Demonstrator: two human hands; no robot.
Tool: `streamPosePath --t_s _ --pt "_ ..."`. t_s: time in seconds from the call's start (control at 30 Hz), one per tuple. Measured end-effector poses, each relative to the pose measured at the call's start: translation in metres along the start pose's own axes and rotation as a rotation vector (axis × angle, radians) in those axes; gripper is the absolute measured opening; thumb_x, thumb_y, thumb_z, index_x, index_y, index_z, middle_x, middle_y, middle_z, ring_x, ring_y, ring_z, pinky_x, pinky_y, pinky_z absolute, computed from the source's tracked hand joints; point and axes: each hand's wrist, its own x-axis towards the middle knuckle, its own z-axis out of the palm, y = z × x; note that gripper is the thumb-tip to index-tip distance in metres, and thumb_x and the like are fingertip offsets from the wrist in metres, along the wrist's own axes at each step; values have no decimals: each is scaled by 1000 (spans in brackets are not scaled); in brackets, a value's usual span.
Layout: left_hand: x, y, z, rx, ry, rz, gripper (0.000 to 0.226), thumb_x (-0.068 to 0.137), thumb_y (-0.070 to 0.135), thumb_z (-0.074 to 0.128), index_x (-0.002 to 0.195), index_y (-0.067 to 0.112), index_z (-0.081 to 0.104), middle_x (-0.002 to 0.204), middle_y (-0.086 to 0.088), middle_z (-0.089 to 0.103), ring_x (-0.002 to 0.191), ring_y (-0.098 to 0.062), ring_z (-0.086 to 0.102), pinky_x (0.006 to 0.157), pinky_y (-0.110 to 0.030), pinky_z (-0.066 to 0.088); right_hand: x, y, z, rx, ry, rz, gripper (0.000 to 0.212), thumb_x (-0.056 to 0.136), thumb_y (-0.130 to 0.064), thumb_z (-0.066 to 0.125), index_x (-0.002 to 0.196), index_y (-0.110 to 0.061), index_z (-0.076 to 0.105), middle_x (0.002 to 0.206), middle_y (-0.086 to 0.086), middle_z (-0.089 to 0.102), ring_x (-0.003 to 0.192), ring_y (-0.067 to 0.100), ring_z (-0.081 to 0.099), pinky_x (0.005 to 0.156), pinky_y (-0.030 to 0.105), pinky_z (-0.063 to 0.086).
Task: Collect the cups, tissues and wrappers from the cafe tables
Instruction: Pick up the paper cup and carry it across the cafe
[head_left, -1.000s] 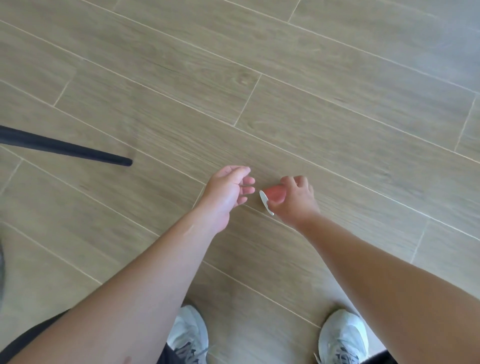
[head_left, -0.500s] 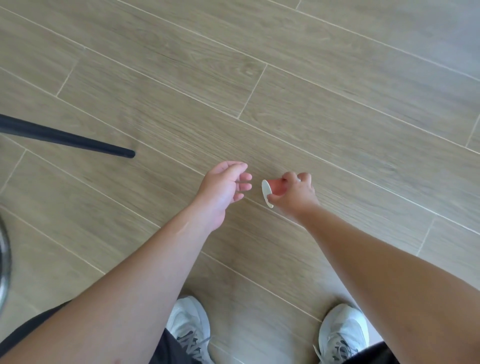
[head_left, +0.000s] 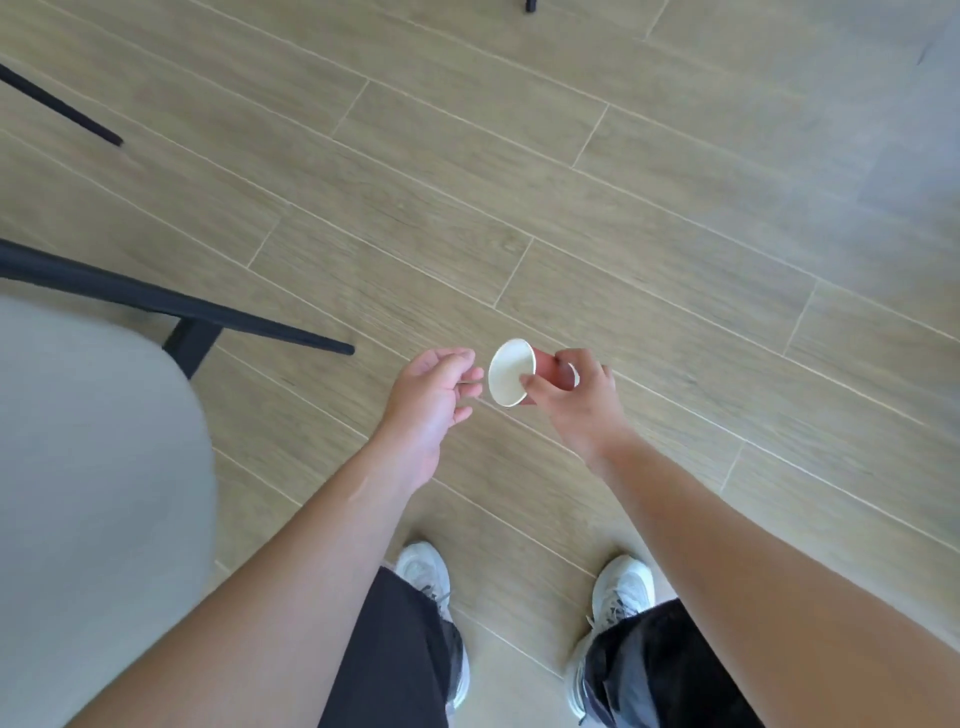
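Observation:
A small red paper cup (head_left: 511, 372) with a white inside is held on its side above the wooden floor, its mouth turned left toward me. My right hand (head_left: 574, 402) grips it around the red wall with thumb and fingers. My left hand (head_left: 431, 400) hovers just left of the cup's rim, palm up, fingers loosely spread and empty, not touching the cup. No tissues or wrappers are in sight.
A grey chair seat (head_left: 93, 467) fills the lower left, with black chair legs (head_left: 208, 312) slanting out across the wooden floor (head_left: 623, 208). Another black leg (head_left: 62, 106) shows at the upper left. My white shoes (head_left: 423, 569) stand below.
The cup has come up from near the floor and its open mouth now faces me. The view has risen and pulled back, bringing the grey chair seat into sight at left.

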Motion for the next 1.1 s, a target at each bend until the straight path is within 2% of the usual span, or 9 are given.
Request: streamPosePath --t_s 0.13,0.23,0.33,0.4,0.5,0.63,0.73,0.93,1.1 --pt "-78 65 -4 15 -2 59 10 97 19 60 95 27 66 92 7 71 84 -9 66 77 -32 46 -76 -82 -40 186 -22 -23 44 59 -57 69 97 -42 51 123 -9 54 106 14 65 86 31 46" --pt "-135 117 -7 27 -57 145 22 94 11 59 110 25 64 107 5 72 100 -9 67 82 -32 47 -136 -148 -70 338 -58 -78 37 77 -39 73 107 -31 53 120 -7 60 94 13 71 93 39 46" --pt "-194 172 -10 22 -171 237 46 76 13 63 120 24 60 111 9 73 98 -3 67 84 -28 45 -199 -210 -100 424 -92 -129 41 85 -32 69 120 -20 51 121 2 64 89 9 72 88 38 47" --pt "-228 204 -13 -6 -247 277 52 68 12 61 118 22 61 113 7 73 98 -7 66 88 -29 42 -238 -246 -118 459 -121 -175 46 84 -36 69 123 -18 51 119 7 63 90 10 71 81 35 47" --pt "-272 245 -18 -62 -371 343 55 66 4 58 118 21 63 110 5 73 104 -21 55 91 -41 33 -289 -295 -140 480 -145 -229 52 75 -46 67 119 -22 55 109 4 68 99 15 69 80 35 52" --pt "-324 293 -19 -23 -480 479 59 68 4 66 124 20 62 119 1 72 112 -16 64 93 -33 42 -340 -346 -161 531 -169 -277 48 77 -47 65 116 -21 57 92 -6 73 102 19 68 83 40 54" --pt "-352 322 -27 24 -506 596 63 68 5 73 129 16 59 130 -6 68 122 -19 62 95 -29 48 -371 -374 -169 550 -202 -283 47 77 -52 64 113 -21 61 99 -2 72 102 22 68 78 38 55" --pt "-383 354 -58 45 -536 744 61 70 6 79 127 20 60 115 9 75 106 -7 69 82 -20 55 -412 -412 -160 426 -179 -386 39 77 -61 61 104 -34 67 111 -8 70 106 15 67 83 39 53" --pt "-396 365 -96 14 -505 809 65 60 30 86 120 28 63 118 9 74 110 -9 68 85 -25 55 -438 -436 -133 360 -92 -525 41 77 -64 60 104 -33 68 108 -10 71 104 11 66 86 37 53"
